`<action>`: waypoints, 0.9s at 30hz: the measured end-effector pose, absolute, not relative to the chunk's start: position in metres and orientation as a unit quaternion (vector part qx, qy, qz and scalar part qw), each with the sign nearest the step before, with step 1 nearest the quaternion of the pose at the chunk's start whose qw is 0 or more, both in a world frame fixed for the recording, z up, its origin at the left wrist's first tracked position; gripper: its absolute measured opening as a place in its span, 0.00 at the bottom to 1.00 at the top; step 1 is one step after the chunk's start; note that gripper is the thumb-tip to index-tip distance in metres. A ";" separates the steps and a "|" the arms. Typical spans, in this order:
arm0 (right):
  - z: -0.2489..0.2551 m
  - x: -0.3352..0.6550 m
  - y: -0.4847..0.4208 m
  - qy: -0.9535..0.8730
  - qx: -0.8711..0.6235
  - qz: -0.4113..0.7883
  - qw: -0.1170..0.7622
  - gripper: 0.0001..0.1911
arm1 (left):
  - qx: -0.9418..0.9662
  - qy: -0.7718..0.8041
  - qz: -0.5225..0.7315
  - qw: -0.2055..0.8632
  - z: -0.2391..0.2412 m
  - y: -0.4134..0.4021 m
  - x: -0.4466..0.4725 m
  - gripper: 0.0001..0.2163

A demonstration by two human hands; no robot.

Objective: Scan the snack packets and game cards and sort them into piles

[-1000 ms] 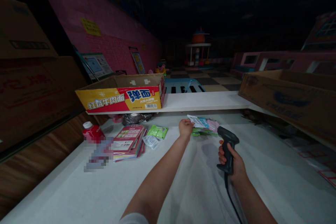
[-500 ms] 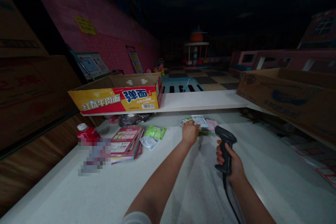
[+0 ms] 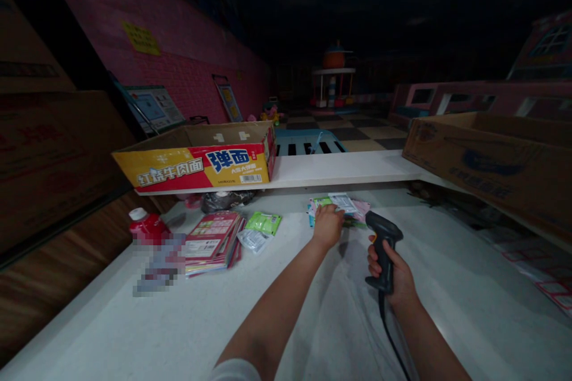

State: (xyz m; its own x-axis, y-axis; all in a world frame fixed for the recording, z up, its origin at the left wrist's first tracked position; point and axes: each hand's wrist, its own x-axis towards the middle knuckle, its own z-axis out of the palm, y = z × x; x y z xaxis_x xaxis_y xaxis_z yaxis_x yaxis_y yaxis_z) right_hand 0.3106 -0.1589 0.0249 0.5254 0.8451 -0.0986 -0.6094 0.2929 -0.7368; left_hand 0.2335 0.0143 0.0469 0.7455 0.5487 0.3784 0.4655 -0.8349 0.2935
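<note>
I have the left hand (image 3: 329, 227) stretched forward, palm down at the packets (image 3: 343, 201) on the table (image 3: 134, 333), its grip unclear to me, the right hand (image 3: 401, 281) wrapped around the scanner (image 3: 385, 250), and a carton (image 3: 201, 169) reading "红烧牛肉面" and "弹面".

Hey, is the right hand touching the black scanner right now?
Touching. The head view shows the right hand wrapped around the handle of the black scanner.

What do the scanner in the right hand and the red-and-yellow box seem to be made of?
Scanner: probably matte hard plastic; its dark body looks smooth and moulded.
Box: apparently cardboard; thin walls, dull brown inside, perhaps glossy print outside.
</note>
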 end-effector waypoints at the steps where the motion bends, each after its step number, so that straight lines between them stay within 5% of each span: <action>1: 0.025 0.311 -0.159 -0.155 -0.376 0.462 0.788 0.19 | 0.930 0.271 0.234 0.088 0.048 0.014 0.231 0.14; 11: 0.022 0.301 -0.165 -0.190 -0.385 0.506 0.748 0.20 | 0.903 0.336 0.259 0.070 0.039 0.031 0.139 0.15; 19: 0.009 0.298 -0.168 -0.245 -0.398 0.548 0.693 0.19 | 0.781 0.604 0.159 -0.021 0.043 0.073 0.064 0.13; 27: 0.009 0.297 -0.166 -0.250 -0.412 0.546 0.685 0.19 | 0.758 0.646 0.089 0.001 0.047 0.102 0.058 0.24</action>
State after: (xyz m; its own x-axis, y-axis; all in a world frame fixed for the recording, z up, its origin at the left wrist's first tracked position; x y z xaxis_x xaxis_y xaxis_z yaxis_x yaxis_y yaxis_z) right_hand 0.2972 -0.1665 0.0091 0.2777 0.9547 -0.1066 -0.5422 0.0642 -0.8378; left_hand 0.0578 0.1025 0.0467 0.1500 0.9796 0.1338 0.9793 -0.1658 0.1159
